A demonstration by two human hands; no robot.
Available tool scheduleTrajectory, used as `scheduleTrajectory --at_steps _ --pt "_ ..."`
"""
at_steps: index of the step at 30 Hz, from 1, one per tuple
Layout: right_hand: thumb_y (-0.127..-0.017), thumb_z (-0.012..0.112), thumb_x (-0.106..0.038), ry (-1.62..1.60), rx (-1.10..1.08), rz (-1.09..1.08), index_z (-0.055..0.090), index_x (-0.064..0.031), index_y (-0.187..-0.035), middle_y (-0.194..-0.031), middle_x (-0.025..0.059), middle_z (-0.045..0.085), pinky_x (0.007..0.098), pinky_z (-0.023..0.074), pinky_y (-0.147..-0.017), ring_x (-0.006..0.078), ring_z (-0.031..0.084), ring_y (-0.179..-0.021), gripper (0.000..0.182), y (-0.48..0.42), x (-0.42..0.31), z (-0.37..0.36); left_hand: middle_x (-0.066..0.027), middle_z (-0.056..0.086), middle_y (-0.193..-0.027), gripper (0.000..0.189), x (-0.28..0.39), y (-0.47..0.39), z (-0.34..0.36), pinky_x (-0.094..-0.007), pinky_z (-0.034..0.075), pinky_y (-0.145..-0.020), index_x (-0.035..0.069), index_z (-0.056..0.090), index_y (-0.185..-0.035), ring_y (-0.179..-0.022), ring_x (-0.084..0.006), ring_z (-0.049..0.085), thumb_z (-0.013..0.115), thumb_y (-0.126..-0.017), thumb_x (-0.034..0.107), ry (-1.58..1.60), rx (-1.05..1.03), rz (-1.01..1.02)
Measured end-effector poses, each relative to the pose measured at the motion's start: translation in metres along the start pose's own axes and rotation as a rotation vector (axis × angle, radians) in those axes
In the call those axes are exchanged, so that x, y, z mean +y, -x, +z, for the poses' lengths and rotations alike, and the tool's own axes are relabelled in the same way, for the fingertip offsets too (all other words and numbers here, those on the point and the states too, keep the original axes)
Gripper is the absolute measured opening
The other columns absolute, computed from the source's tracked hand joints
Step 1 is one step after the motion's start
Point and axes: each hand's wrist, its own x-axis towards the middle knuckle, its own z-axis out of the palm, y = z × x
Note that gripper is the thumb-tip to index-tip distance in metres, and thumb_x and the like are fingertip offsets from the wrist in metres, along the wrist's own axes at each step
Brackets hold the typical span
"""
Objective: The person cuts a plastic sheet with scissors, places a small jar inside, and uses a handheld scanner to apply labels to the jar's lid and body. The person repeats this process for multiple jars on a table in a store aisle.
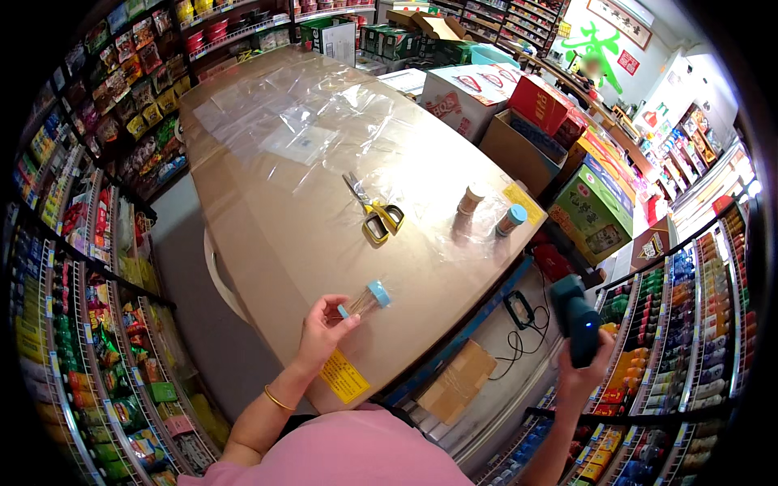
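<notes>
My left hand (328, 331) holds a small clear jar of toothpicks (363, 302) with a light-blue lid and base, tilted over the table's near part. Loose clear film stands out around its lid. Off the table's right side, my right hand (586, 358) grips a dark green gun-shaped device (576, 322) with a lit blue light; it may be a heat gun. Yellow-and-black scissors (377, 217) lie mid-table, blades partly apart. Toward the right edge stand a toothpick jar with a pale lid (470, 199) and a blue-lidded jar (511, 220).
Clear plastic bags or film (304, 115) cover the far part of the brown table (273, 243). Cartons (468, 100) crowd its right side. Below on the right are a cardboard piece (457, 381) and a black cable (516, 349). Stocked shelves surround me; a person (586, 76) is far back.
</notes>
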Motion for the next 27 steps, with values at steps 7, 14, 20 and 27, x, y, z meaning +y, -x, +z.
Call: scheduleTrajectory --at_steps 7,14,20,27 --pt "-0.078 0.076 -0.004 -0.262 -0.062 0.211 0.054 -0.0041 -0.114 -0.091 0.0092 0.06 0.0292 0.0485 -0.078 0.0166 0.06 -0.082 0.042 0.029 0.011 0.029 -0.0208 0.062 -0.115 0.084 0.034 -0.015 0.027 -0.0456 0.043 -0.099 0.0 0.048 -0.13 -0.114 -0.037 0.057 0.083 -0.068 0.045 -1.225 0.084 0.446" --pt "-0.076 0.076 -0.004 -0.339 -0.02 0.227 0.055 -0.0043 -0.115 -0.09 0.0125 0.062 0.0324 0.0498 -0.077 0.0209 0.063 -0.08 0.045 0.03 0.0 0.031 -0.0215 0.068 -0.102 0.063 0.05 -0.078 0.056 -0.0478 0.052 -0.083 0.0 0.065 -0.111 -0.099 -0.0387 0.064 0.078 -0.071 0.046 -1.508 -0.247 0.069" --pt "-0.075 0.078 -0.004 -0.282 -0.021 0.156 0.054 -0.003 -0.113 -0.088 0.0127 0.062 0.0308 0.0501 -0.074 0.0193 0.062 -0.077 0.045 0.034 -0.013 0.025 -0.0142 0.067 -0.108 0.053 0.074 -0.061 0.038 -0.0403 0.056 -0.085 0.004 0.061 -0.122 -0.101 -0.0262 0.065 0.081 -0.077 0.024 -0.778 -0.196 0.356" --pt "-0.074 0.08 -0.005 -0.519 -0.339 0.208 0.053 -0.0039 -0.114 -0.083 0.0113 0.064 0.0294 0.0511 -0.069 0.0177 0.064 -0.073 0.049 0.047 -0.059 0.045 -0.0116 0.06 -0.119 0.051 0.007 -0.023 0.007 -0.0343 0.053 -0.095 0.006 0.057 -0.126 -0.108 -0.0219 0.062 0.079 -0.081 0.014 -0.229 -0.038 0.3"
